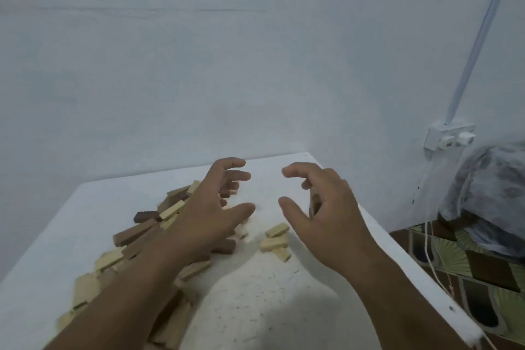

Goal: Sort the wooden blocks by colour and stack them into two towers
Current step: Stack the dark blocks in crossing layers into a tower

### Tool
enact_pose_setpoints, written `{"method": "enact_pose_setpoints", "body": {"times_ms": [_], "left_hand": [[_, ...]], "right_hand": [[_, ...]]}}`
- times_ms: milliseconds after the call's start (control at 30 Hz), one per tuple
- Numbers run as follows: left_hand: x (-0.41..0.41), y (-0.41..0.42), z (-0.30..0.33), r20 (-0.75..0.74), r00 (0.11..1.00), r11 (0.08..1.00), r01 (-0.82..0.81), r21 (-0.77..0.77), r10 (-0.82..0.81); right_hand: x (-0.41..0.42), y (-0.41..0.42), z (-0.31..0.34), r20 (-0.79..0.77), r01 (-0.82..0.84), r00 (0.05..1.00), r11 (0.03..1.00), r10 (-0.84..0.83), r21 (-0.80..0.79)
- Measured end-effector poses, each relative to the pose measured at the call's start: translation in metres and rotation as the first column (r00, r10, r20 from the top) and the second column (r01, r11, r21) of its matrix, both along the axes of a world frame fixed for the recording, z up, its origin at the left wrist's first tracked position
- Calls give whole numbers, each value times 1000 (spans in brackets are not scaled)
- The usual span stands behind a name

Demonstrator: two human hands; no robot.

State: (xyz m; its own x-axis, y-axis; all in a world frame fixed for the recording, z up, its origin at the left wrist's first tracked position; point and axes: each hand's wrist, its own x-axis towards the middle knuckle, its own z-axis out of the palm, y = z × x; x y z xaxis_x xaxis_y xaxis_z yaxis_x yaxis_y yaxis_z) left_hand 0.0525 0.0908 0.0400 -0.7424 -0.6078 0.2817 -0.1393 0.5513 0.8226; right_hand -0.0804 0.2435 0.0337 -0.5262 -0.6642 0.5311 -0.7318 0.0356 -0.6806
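Both hands are raised over a white table, palms facing each other, nothing between them.

Left hand: fingers spread and loosely curved, thumb pointing twd 3 o'clock. Released, grips nothing; it hangs above the block pile. A few block ends show under its fingertips, but contact can't be told.

Right hand: index finger and thumb stretched twd 9 o'clock, other fingers curled. A brownish block-like shape shows upright behind those curled fingers; too blurred to say whether it's grasped, so grip state can't be told.

Scattered wooden blocks: mixed light and dark, lying loose in a band from the table's 7 o'clock corner up twd centre, mostly under and at 9 o'clock of the left forearm. Dark ones incl. a dark brown block at the pile's 10 o'clock side and a mid-brown block just below it. No towers standing.

Small cluster of light blocks: three or so pale pieces, touching, piled askew, betw. the two wrists, apart from the main pile.

At 3 o'clock of the table: wall socket w/ conduit rising from it, a plastic-wrapped bundle below, patterned cloth under that.
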Motion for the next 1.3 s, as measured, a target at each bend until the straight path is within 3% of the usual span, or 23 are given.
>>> {"method": "enact_pose_setpoints", "body": {"times_ms": [133,200,367,533,633,767,900,967,1067,1133,1200,1300], "left_hand": [[30,-42,1,85,991,992,-101,-74,107],[33,-67,-5,214,967,986,-117,-118,140],[3,-111,-11,539,810,901,28,-432,233],[-35,-131,-17,708,673,864,206,-459,216],[-45,-142,-27,752,617,859,233,-455,231],[-50,-146,-32,669,705,876,146,-460,234],[-44,-142,-31,587,788,857,160,-490,188],[-38,-138,-32,498,849,884,83,-461,179],[-20,-121,-26,143,972,963,-152,-221,186],[-1,-99,-17,-64,966,967,-252,-24,250],[19,-78,-15,-136,933,943,-325,77,332],[46,-39,-14,-110,914,911,-367,190,391]], "right_hand": [[13,-63,-4,39,-123,992,982,119,140],[6,-99,-12,42,-140,990,954,133,267],[-28,-184,-25,-35,-60,993,729,115,681],[-53,-234,-32,-19,-132,965,549,261,825],[-62,-242,-32,23,-173,961,533,275,828],[-69,-224,-24,-24,-102,982,632,188,768],[-44,-181,0,-15,-43,998,856,59,516],[-19,-159,9,24,-35,999,904,28,425],[24,-135,7,7,-94,994,835,107,542],[44,-124,-6,-143,-13,978,735,150,678],[54,-117,-25,-239,57,953,667,184,743],[63,-104,-42,-274,73,947,715,169,695]]}}
